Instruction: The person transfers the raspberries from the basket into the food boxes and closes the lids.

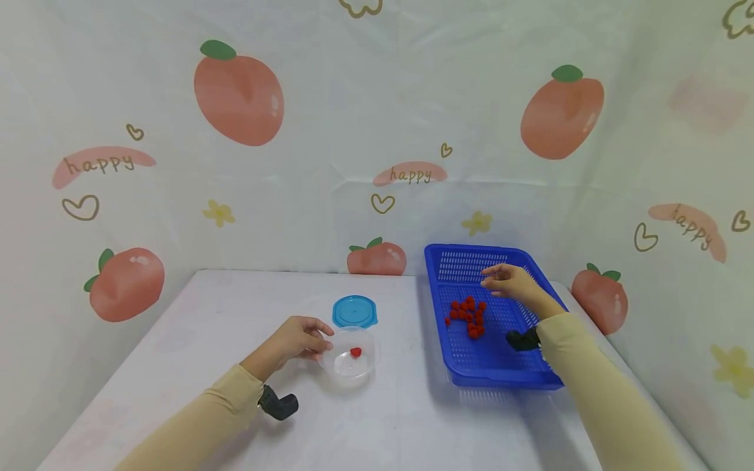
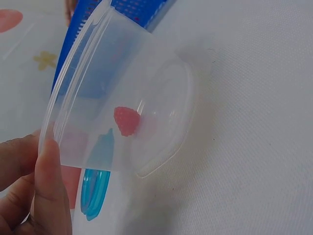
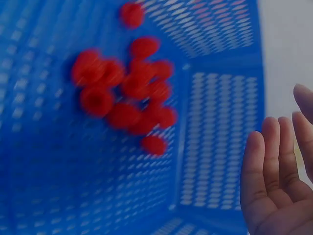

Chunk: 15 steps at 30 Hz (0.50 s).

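Note:
My left hand (image 1: 299,339) pinches the rim of a clear round plastic container (image 1: 349,374) between thumb and fingers, as the left wrist view shows up close. Inside lies one red raspberry (image 2: 126,121), near the container's bottom. Over the blue perforated basket (image 1: 506,379) hovers my right hand (image 1: 514,286), its fingers slightly bent and nothing between them. Below and left of that hand, several red raspberries (image 3: 134,85) lie in a loose cluster on the basket's floor. In the right wrist view the thumb stands apart from the fingers.
A blue lid (image 1: 355,310) lies on the white tabletop (image 1: 400,418) just behind the container. The basket's raised walls stand on the right side of the table. Behind everything hangs a white cloth (image 1: 318,222) printed with fruit.

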### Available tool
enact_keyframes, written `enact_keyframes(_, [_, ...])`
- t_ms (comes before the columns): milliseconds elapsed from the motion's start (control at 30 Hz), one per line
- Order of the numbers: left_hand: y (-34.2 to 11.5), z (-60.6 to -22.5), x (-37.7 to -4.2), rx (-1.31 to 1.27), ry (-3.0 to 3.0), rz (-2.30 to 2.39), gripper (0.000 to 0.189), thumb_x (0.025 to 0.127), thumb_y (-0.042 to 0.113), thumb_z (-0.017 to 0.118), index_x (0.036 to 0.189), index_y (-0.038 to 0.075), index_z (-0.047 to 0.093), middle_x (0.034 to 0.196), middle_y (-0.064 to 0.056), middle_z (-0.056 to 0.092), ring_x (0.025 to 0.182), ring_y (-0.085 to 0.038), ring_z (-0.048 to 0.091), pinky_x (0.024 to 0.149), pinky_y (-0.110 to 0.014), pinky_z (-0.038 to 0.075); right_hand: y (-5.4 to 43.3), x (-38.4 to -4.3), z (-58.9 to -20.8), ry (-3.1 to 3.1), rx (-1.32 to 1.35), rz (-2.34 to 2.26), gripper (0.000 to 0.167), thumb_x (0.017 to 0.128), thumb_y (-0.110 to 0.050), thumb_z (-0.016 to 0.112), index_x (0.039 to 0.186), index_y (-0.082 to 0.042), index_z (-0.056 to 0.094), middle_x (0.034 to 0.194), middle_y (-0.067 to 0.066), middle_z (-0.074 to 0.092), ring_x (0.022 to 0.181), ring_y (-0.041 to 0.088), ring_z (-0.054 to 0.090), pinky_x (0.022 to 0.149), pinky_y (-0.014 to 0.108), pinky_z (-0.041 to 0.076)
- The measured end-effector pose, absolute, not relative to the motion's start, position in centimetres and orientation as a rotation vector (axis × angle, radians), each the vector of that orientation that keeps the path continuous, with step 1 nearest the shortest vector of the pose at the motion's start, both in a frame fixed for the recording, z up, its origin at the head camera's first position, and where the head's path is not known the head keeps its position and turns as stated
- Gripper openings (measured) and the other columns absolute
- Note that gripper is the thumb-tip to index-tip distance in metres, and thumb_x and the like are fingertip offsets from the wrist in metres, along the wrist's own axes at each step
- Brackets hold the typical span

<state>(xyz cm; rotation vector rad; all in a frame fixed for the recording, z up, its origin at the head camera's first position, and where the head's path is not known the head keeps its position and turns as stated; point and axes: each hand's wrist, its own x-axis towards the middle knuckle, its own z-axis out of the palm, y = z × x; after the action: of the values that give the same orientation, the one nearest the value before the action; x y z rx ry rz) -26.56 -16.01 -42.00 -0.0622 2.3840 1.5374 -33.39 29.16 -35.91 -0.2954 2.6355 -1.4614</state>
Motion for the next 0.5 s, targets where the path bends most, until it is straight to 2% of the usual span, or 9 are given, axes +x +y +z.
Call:
enact_keyframes(100, [-16.0, -42.0, -26.6, -0.064, 2.383, 1.537, 0.029, 0.081, 0.011, 0.077, 0.107, 0.002, 0.066, 0.079, -0.008, 0.060, 0.062, -0.016, 0.060, 0.062, -0.025, 0.056, 29.3, -33.7, -36.9, 2.645, -0.259, -1.418, 0.044, 0.093, -0.015, 0.065, 0.125, 0.012, 0.051, 0.103, 0.013, 0.065, 0.102, 0.032, 0.064, 0.091, 0.045, 0.054])
enact_keyframes(200, [-16.1, -42.0, -26.6, -0.064, 2.382, 1.538, 0.029, 0.081, 0.010, 0.077, 0.106, 0.002, 0.066, 0.079, -0.008, 0.060, 0.062, -0.016, 0.060, 0.062, -0.025, 0.056, 29.3, -33.7, -37.6, 2.634, -0.209, -1.373, 0.042, 0.093, -0.012, 0.064, 0.124, 0.013, 0.051, 0.108, 0.020, 0.063, 0.110, 0.043, 0.059, 0.094, 0.048, 0.052])
enact_keyframes(433, [-16.0, -42.1, -26.6, -0.070, 2.377, 1.540, 0.029, 0.080, 0.011, 0.078, 0.106, 0.003, 0.067, 0.079, -0.008, 0.060, 0.062, -0.016, 0.059, 0.062, -0.025, 0.056, 29.0, -33.3, -38.2, 2.516, -0.205, -1.310, 0.036, 0.093, -0.005, 0.060, 0.120, 0.016, 0.051, 0.110, 0.024, 0.063, 0.102, 0.034, 0.063, 0.092, 0.046, 0.053])
enact_keyframes(500, [-16.0, -42.1, -26.7, -0.073, 2.376, 1.544, 0.029, 0.080, 0.011, 0.078, 0.106, 0.003, 0.067, 0.079, -0.008, 0.060, 0.062, -0.016, 0.060, 0.062, -0.025, 0.056, 28.9, -33.2, -38.4, 2.500, -0.190, -1.267, 0.033, 0.093, -0.005, 0.061, 0.118, 0.015, 0.053, 0.108, 0.021, 0.065, 0.098, 0.030, 0.064, 0.091, 0.045, 0.054])
